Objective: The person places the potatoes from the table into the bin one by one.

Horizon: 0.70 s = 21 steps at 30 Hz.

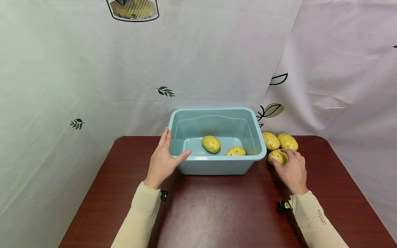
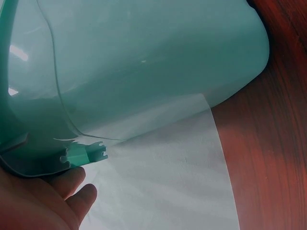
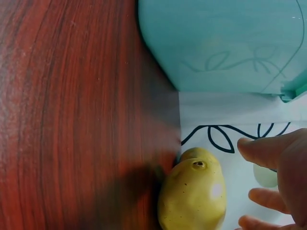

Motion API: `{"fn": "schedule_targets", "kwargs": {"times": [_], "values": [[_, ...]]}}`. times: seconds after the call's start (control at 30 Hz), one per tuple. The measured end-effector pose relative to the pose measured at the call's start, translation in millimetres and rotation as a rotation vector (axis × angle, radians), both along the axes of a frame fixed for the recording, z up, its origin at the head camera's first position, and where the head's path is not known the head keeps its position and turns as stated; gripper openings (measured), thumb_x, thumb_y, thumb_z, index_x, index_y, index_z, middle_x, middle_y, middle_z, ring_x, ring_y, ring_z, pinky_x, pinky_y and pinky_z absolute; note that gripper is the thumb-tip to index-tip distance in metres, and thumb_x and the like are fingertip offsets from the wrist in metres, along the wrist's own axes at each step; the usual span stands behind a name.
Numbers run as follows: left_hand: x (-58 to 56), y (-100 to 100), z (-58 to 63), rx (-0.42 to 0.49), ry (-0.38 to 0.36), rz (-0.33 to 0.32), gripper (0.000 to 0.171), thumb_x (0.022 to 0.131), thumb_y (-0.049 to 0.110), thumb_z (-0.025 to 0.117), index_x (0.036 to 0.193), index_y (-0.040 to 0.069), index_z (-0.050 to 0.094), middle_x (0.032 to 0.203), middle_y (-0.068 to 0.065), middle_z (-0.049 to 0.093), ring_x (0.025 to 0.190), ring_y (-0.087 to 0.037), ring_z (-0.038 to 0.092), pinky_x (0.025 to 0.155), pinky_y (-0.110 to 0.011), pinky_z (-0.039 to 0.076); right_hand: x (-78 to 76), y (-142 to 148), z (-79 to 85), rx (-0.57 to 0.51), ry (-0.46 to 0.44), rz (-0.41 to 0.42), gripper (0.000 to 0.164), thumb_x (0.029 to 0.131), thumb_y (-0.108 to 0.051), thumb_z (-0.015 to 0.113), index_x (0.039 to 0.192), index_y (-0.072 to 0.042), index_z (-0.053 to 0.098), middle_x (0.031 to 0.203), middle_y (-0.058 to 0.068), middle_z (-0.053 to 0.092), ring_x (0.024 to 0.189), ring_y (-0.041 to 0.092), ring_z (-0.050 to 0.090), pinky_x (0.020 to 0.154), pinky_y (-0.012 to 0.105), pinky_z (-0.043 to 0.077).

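Note:
A light blue plastic tub (image 1: 211, 166) stands on the table with two yellow potatoes inside, one near the middle (image 1: 211, 144) and one partly hidden by the front wall (image 1: 235, 151). My left hand (image 1: 161, 165) is at the tub's front left corner, fingers straight along the left rim and thumb stretched over the front rim. Right of the tub, my right hand (image 1: 293, 170) is over the nearest potato (image 1: 278, 157). In the right wrist view, its spread fingers (image 3: 264, 152) show a gap from that potato (image 3: 192, 196).
Two more potatoes, one beside the tub (image 1: 271, 141) and one farther right (image 1: 287, 142), lie behind the nearest one. The dark red wooden table (image 1: 214, 210) backs onto a white cloth (image 1: 217, 51) printed with leaves.

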<state>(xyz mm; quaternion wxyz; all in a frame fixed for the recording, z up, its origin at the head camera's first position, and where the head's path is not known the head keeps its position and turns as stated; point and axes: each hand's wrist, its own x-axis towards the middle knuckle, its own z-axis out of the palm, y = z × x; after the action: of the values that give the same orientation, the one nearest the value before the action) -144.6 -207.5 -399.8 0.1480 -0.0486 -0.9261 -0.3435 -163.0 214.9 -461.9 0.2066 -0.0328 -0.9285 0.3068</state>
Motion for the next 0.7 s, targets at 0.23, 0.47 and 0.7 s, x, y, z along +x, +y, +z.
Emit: {"fn": "schedule_targets", "kwargs": {"times": [0.23,0.47,0.7], "values": [[-0.3,0.4,0.2,0.0,-0.001,-0.005,0.106,0.085,0.067,0.066,0.158,0.002,0.026,0.168,-0.002,0.014,0.147,-0.027,0.033,0.099,-0.054,0.046,-2.3,-1.5,-2.3,-0.004,-0.061,-0.015,0.055,0.084,-0.023,0.08,0.126,0.007,0.062,0.131,0.034,0.05,0.12,0.053,0.041,0.09,0.065,0.038],[-0.5,0.1,-0.2,-0.002,0.004,0.0,0.106,0.085,0.067,0.066,0.158,0.002,0.026,0.168,-0.001,0.015,0.147,-0.027,0.034,0.1,-0.054,0.045,-2.4,0.8,-6.9,0.022,-0.09,0.014,0.058,0.086,-0.024,0.078,0.131,0.006,0.058,0.135,0.034,0.045,0.124,0.053,0.036,0.09,0.066,0.038],[-0.3,0.0,-0.7,-0.002,0.004,-0.002,0.106,0.085,0.068,0.066,0.159,0.003,0.026,0.168,-0.001,0.014,0.147,-0.027,0.033,0.099,-0.055,0.046,-1.4,3.3,-11.5,0.041,-0.104,0.038,0.057,0.086,-0.023,0.078,0.13,0.006,0.057,0.134,0.038,0.043,0.122,0.056,0.035,0.087,0.067,0.038]]}}
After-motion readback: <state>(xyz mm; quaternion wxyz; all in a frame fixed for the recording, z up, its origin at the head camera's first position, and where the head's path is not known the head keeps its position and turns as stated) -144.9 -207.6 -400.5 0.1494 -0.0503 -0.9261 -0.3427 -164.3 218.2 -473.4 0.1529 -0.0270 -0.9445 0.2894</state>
